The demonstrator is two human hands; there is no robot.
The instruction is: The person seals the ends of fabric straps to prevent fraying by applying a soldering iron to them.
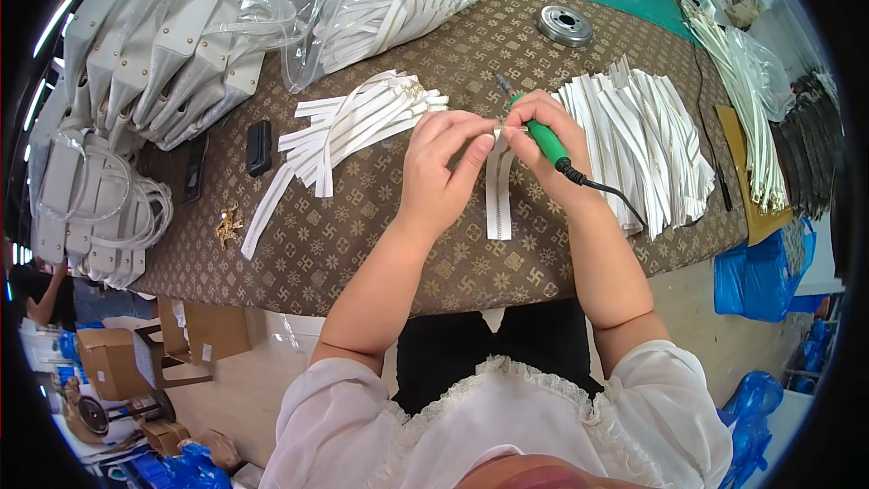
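In the head view, pinching the top end of a narrow white fabric zipper strip (498,197) between thumb and fingers of the left hand (447,161). Gripping a green-handled pen-shaped tool with a black cord (547,140) in the right hand (554,138), tip pointing up and away from the strip. Fingertips of both hands close together at the strip's top; cannot tell whether touching. Strip hanging down over a brown patterned tablecloth (362,258), between a loose left-hand pile of white zipper strips (358,127) and a fuller right-hand pile of white zipper strips (644,149).
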